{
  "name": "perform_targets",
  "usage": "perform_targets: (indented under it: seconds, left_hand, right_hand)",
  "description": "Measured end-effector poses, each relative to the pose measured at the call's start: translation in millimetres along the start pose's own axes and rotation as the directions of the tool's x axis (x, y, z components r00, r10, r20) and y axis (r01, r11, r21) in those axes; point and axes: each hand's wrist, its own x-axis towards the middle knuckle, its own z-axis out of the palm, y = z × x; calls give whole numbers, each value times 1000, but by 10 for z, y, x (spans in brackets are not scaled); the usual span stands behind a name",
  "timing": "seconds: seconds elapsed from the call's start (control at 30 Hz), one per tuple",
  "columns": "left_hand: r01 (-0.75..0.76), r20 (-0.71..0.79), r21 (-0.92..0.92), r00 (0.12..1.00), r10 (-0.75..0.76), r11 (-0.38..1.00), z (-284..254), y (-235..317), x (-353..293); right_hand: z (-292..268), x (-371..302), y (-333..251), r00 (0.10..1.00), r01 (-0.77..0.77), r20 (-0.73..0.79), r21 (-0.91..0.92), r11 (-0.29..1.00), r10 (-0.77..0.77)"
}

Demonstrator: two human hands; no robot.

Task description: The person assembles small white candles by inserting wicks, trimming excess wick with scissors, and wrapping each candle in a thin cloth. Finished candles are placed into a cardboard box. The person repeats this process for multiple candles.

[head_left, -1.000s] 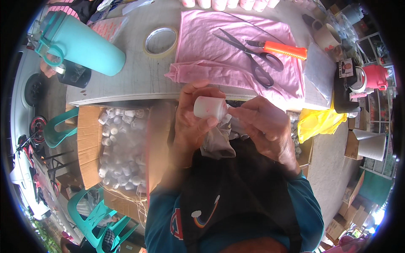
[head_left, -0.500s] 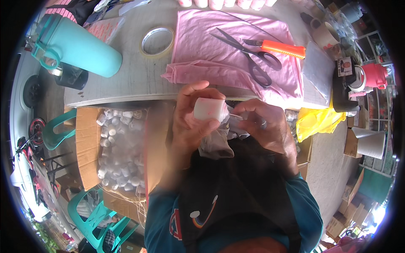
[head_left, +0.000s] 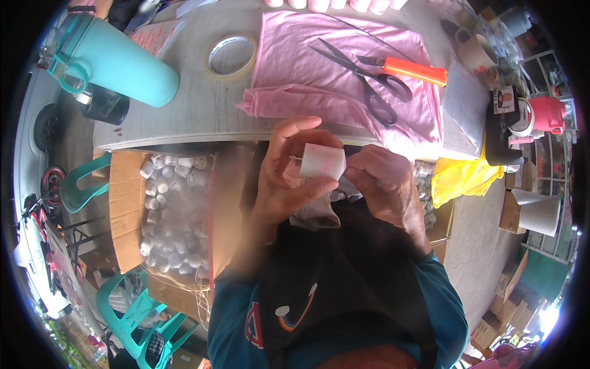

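My left hand (head_left: 295, 169) is closed around a short white candle (head_left: 322, 161) with pinkish-red marks, held sideways over my lap. A thin pale wick sticks out of the candle's left end, beside something pinkish in my palm. My right hand (head_left: 384, 181) is pinched at the candle's right end; what lies between its fingertips is hidden. Below the candle, a pale greyish cloth (head_left: 316, 214) hangs against my black apron (head_left: 332, 277).
On the table lie a pink cloth (head_left: 289, 67), black scissors (head_left: 369, 83), an orange cutter (head_left: 415, 71) and a tape roll (head_left: 232, 56). A teal bottle (head_left: 126, 61) stands left. Below, a cardboard box (head_left: 127, 212) holds many white pieces; a yellow bag (head_left: 467, 178) hangs right.
The candle has turned, so its wick end now points left, and has shifted slightly right. My right fingers have closed in against its right end.
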Motion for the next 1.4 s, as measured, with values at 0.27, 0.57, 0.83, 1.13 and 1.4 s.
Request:
perform_targets:
  seconds: [0.27, 0.57, 0.83, 1.13, 1.4]
  left_hand:
    - [25, -77, 22, 997, -23, 999, 58, 28, 24]
    - [231, -149, -73, 959, -239, 970, 245, 82, -24]
    - [338, -65, -73, 937, -343, 938, 506, 183, -43]
    - [425, -42, 6, 905, -424, 905, 418, 148, -71]
    - [546, 10, -73, 837, -547, 834, 291, 120, -67]
  right_hand:
    - [57, -109, 64, 977, -202, -11, 276, 940, 214]
    - [-23, -91, 43, 1000, 23, -3, 18, 1000, -23]
    - [19, 8, 109, 987, 126, 69, 196, 972, -142]
    - [42, -30, 154, 976, 81, 173, 284, 955, -134]
    - [59, -51, 207, 984, 112, 119, 143, 983, -129]
